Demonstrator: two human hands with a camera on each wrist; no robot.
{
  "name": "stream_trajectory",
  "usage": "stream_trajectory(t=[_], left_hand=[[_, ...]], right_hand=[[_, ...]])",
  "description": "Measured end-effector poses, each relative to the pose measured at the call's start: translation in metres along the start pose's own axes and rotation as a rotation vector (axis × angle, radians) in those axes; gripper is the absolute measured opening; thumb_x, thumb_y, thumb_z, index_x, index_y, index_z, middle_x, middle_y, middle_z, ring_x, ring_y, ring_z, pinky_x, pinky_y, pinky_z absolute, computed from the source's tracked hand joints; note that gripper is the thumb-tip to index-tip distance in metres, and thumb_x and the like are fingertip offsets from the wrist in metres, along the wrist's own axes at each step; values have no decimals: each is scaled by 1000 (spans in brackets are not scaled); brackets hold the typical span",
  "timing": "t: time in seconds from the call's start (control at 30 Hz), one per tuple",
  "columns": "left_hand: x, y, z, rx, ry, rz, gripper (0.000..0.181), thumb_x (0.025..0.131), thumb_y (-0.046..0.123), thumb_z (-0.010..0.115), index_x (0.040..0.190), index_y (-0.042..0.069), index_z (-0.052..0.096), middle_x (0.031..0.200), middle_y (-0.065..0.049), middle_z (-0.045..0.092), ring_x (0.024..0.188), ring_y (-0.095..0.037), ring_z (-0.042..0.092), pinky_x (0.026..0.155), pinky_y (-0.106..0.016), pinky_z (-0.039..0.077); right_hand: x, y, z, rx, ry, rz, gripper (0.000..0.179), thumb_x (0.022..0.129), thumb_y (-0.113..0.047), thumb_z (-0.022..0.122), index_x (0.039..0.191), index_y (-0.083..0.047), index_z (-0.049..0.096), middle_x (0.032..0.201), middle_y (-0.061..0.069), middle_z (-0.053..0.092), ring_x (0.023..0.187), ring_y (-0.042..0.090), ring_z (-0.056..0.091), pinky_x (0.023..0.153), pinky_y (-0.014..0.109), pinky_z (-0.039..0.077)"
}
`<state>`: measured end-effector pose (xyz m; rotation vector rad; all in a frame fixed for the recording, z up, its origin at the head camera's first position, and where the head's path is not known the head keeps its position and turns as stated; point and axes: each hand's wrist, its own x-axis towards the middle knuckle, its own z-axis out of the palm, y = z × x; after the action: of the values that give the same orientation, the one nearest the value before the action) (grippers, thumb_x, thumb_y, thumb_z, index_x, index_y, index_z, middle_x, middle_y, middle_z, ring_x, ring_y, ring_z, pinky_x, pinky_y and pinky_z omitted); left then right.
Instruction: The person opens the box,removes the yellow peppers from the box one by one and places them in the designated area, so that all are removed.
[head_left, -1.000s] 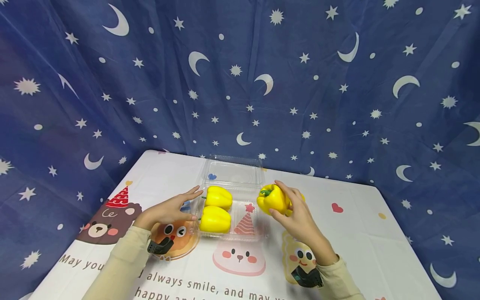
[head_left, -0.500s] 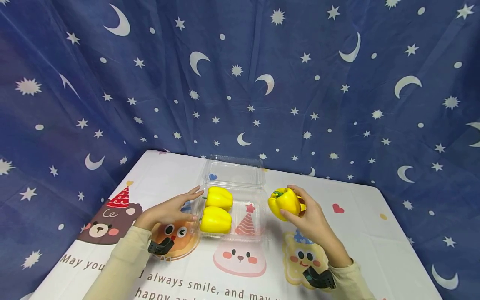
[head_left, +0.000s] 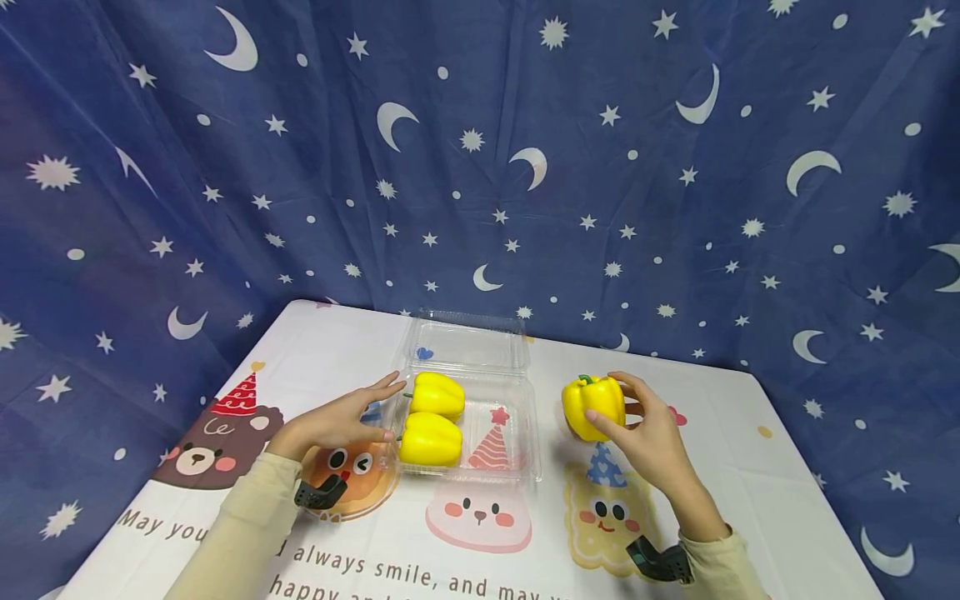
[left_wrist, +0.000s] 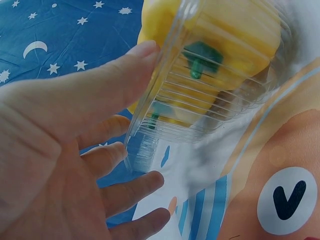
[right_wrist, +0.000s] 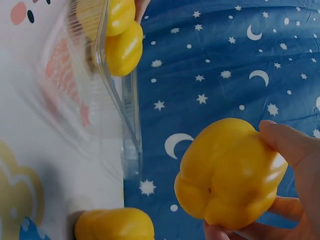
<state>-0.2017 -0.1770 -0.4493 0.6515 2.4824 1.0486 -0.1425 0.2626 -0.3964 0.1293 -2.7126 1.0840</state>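
A yellow bell pepper (head_left: pixel 593 407) with a green stem is held in my right hand (head_left: pixel 651 433), above the table right of the clear plastic clamshell box (head_left: pixel 517 433). The right wrist view shows thumb and fingers round the held bell pepper (right_wrist: pixel 230 175). Another yellow bell pepper (right_wrist: pixel 117 225) lies on the table below it, hidden in the head view. Two yellow bell peppers (head_left: pixel 438 395) lie in the left half of the box, stems to the left. My left hand (head_left: pixel 341 418) is at the box's left side, fingers spread, thumb touching the rim (left_wrist: pixel 165 70).
The box's lid (head_left: pixel 468 342) lies folded back toward the curtain. A white printed tablecloth (head_left: pixel 720 467) covers the table. A blue curtain (head_left: pixel 480 167) with moons and stars hangs behind and at the left.
My right hand has moved to the right, away from the box, with the bell pepper, whose stem now points more upward. My left hand and the box have stayed put.
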Motion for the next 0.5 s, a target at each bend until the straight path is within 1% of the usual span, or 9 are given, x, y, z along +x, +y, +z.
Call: stream_trajectory(t=[0.27, 0.43, 0.5], left_hand=[[0, 0, 0, -2, -3, -1, 82, 91, 22, 74, 159, 9, 31, 171, -17, 11, 155, -48, 14, 121, -70, 19], [0, -1, 0, 2, -2, 1, 82, 91, 23, 74, 160, 9, 30, 171, -18, 10, 155, -48, 14, 121, -70, 19], [0, -2, 0, 4, -3, 3, 82, 92, 24, 74, 160, 9, 30, 171, -18, 10, 155, -49, 14, 121, -70, 20]], right_hand=[[-3, 7, -8, -39, 32, 37, 64, 89, -35, 77, 141, -7, 52, 132, 27, 62, 101, 38, 65, 69, 21, 55], [-3, 11, -13, -61, 37, 68, 65, 91, -39, 74, 142, -5, 51, 134, 28, 60, 103, 41, 64, 71, 28, 59], [-3, 14, -14, -68, 40, 83, 66, 91, -40, 74, 142, -5, 50, 134, 29, 60, 104, 42, 64, 72, 29, 59]])
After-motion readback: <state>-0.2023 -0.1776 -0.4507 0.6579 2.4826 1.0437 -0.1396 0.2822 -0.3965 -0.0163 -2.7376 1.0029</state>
